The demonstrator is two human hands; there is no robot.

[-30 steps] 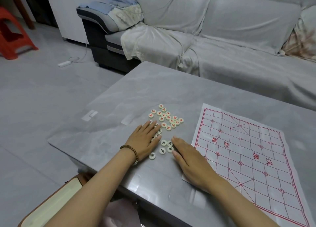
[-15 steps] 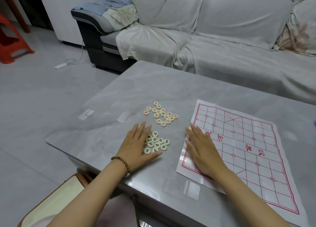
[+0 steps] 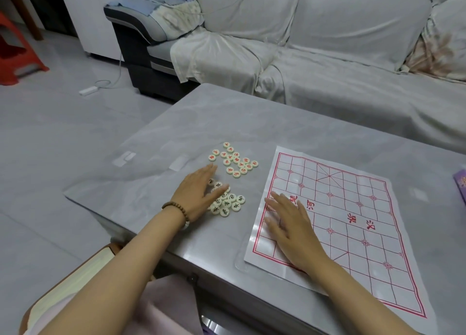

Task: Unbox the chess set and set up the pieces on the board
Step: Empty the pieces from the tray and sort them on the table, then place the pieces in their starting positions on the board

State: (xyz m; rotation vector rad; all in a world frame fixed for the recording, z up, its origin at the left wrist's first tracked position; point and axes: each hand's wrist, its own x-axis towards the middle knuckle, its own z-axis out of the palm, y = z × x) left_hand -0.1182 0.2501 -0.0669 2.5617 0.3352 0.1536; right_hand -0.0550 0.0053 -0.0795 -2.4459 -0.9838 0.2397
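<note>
Right hand (image 3: 292, 226) shifted off pcs onto board (image 3: 358, 198), now flat, pressing it to counter (image 3: 252, 123) | left hand (image 3: 196, 196) flat, fingers straight, resting on black pcs (image 3: 236, 206) | red pcs (image 3: 235, 160) just beyond left fingertips | unboxed & sorted; none on board yet

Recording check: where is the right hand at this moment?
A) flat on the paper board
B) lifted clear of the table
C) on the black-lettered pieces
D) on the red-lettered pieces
A: the right hand lies with straight fingers on the left part of the paper board.
</note>
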